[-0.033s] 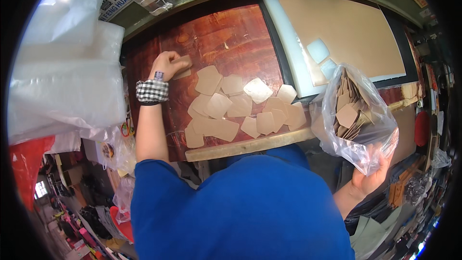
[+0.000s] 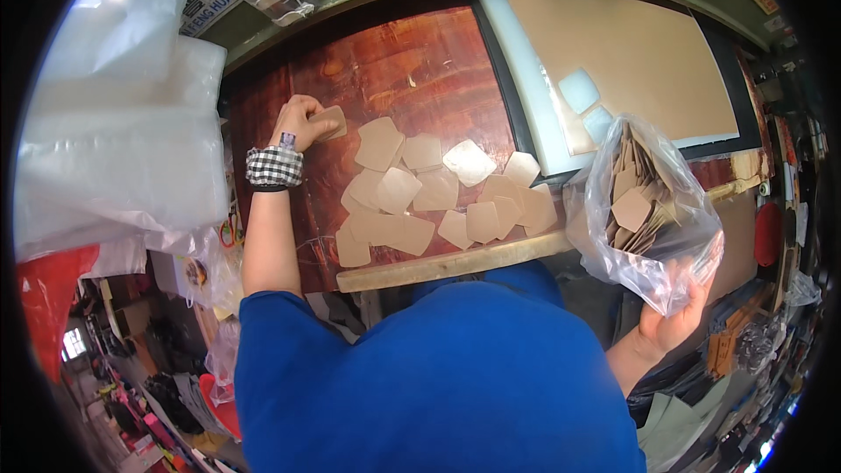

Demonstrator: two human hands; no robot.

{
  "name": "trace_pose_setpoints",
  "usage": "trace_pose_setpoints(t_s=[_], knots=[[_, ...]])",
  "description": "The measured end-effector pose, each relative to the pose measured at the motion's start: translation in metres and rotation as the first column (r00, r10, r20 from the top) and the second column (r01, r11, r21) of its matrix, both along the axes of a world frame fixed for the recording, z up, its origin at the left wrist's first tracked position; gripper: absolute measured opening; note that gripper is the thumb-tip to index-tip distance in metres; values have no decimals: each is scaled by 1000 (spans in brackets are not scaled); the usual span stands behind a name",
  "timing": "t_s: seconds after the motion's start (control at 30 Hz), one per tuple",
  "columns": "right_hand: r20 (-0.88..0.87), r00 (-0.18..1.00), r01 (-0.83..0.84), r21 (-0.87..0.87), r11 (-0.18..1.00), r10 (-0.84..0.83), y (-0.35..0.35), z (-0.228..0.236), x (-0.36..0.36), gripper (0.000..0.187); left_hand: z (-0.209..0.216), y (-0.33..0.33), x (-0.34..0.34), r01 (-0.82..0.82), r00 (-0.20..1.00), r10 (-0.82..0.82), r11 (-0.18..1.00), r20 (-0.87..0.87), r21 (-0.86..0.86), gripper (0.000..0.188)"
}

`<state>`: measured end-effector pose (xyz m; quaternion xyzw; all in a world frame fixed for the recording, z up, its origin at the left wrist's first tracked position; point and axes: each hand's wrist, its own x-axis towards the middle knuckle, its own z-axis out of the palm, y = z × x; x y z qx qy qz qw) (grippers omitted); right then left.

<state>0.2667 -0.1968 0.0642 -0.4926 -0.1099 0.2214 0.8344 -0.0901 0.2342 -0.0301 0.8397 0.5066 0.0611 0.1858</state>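
Note:
My left hand (image 2: 300,121) is closed at the far left of the reddish wooden board (image 2: 394,52), fingers pinching a tan cut piece (image 2: 330,123), which looks like card or leather. To its right, loose pieces of the same tan material (image 2: 399,191) lie spread and overlapping, a few of them paler and shinier. My right hand (image 2: 673,322) grips the lower edge of a clear plastic bag (image 2: 589,232) beyond the board's front right corner. Inside the bag is a jumbled stack of tan pieces (image 2: 632,208). Its mouth gapes upward.
A large tan sheet (image 2: 622,61) lies on a white slab at the right, with two pale blue pieces (image 2: 578,90) on it. Clear plastic sheeting (image 2: 123,123) hangs at the left. A wooden strip (image 2: 455,264) edges the board in front. A green machine frame runs along the back.
My left hand has shifted slightly to the left, and the tan piece in it has turned a little. The bag and right hand have hardly moved.

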Motion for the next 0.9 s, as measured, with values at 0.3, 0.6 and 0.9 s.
trace_pose_setpoints(t_s=[0.3, 0.6, 0.9], knots=[[24, 988, -153, 46, 987, 152, 7, -8, 11, 55, 4, -17, -20, -330, 943, 330, 896, -52, -297, 35], [46, 988, -152, 110, 982, 148, 18, 6, -9, 69, -11, -115, 61, 230, 972, -233, 970, -38, -81, 92], [6, 996, -87, 84, 993, 87, 20, 3, -12, 71, 6, -133, 100, 197, 980, -193, 958, 41, -208, 73]])
